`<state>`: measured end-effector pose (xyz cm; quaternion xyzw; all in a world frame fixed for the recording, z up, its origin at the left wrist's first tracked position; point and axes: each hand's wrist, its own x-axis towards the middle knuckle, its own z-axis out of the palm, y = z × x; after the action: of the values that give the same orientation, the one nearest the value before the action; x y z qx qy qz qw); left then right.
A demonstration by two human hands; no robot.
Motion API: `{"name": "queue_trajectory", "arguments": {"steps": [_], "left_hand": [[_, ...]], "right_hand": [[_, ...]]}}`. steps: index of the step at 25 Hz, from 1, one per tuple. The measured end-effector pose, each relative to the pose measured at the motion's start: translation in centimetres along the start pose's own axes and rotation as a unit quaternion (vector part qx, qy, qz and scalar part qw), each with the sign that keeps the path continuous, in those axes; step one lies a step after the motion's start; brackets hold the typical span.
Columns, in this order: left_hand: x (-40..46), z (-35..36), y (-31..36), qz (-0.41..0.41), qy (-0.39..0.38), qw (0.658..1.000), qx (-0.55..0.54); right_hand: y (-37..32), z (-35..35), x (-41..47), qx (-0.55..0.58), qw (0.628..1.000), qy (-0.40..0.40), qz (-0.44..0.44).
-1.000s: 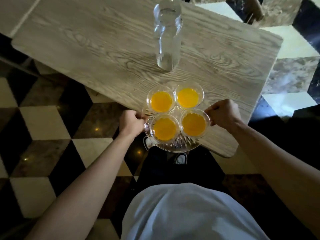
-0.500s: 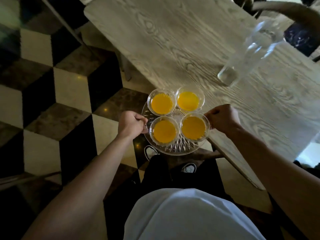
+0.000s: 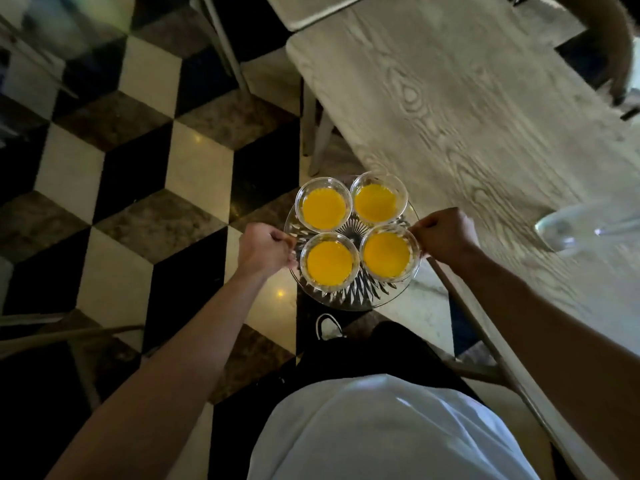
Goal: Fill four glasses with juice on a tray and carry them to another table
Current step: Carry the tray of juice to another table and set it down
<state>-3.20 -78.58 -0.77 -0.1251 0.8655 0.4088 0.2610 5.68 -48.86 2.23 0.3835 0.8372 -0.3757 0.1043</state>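
Carrying tray over checkered floor beside table.

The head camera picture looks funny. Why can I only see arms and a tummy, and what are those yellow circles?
The camera sits on a person's head and looks down, so you see what they see: their own white shirt and two bare arms. There is no machine here, just hands. The left hand and the right hand each grip one side of a round glass tray, fingers curled over its rim. The yellow circles are four glasses of juice, seen from above, standing on the tray. The tray is over the checkered floor, beside a wooden table. A clear glass bottle is on that table.
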Motion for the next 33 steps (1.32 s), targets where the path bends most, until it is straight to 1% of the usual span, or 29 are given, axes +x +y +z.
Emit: {"name": "queue_trajectory", "arguments": {"steps": [4,8,10,12,15,18,21,23,29,31,33], "left_hand": [[3.2,-3.9,-0.6,-0.01,0.04,0.999,-0.028],[6.7,-7.2,-0.9,-0.064,0.052,0.993,-0.084],[8.7,-8.9,-1.2,-0.099,0.056,0.985,-0.126],[10.6,-10.5,-1.2,-0.117,0.068,0.98,-0.149],[12.8,-12.8,-1.0,-0.13,0.104,0.975,-0.146],[15.6,-15.4,-0.3,-0.145,0.148,0.972,-0.108],[18.5,-17.9,0.5,-0.18,0.159,0.965,-0.106],[20.2,-19.4,1.1,-0.186,0.171,0.962,-0.106],[26.5,-24.6,2.6,-0.194,0.195,0.955,-0.113],[28.5,-26.4,3.1,-0.196,0.19,0.954,-0.124],[31.2,-28.6,3.4,-0.191,0.189,0.955,-0.128]], "right_hand": [[-5.5,2.7,3.1,-0.022,0.999,-0.034,-0.03],[-10.8,5.6,6.2,-0.029,0.996,-0.07,-0.051],[-13.7,6.9,8.1,-0.03,0.993,-0.094,-0.065],[-16.9,8.2,10.1,-0.038,0.989,-0.117,-0.085],[-21.2,10.3,13.1,-0.074,0.982,-0.129,-0.115],[-25.8,12.5,16.5,-0.078,0.975,-0.162,-0.132],[-29.9,14.4,19.4,-0.077,0.967,-0.196,-0.147],[-32.6,15.2,20.8,-0.077,0.961,-0.207,-0.164],[-41.2,18.1,24.6,-0.065,0.961,-0.223,-0.152],[-43.8,19.2,25.6,-0.068,0.96,-0.224,-0.152],[-46.9,20.5,26.7,-0.042,0.964,-0.23,-0.128]]}}
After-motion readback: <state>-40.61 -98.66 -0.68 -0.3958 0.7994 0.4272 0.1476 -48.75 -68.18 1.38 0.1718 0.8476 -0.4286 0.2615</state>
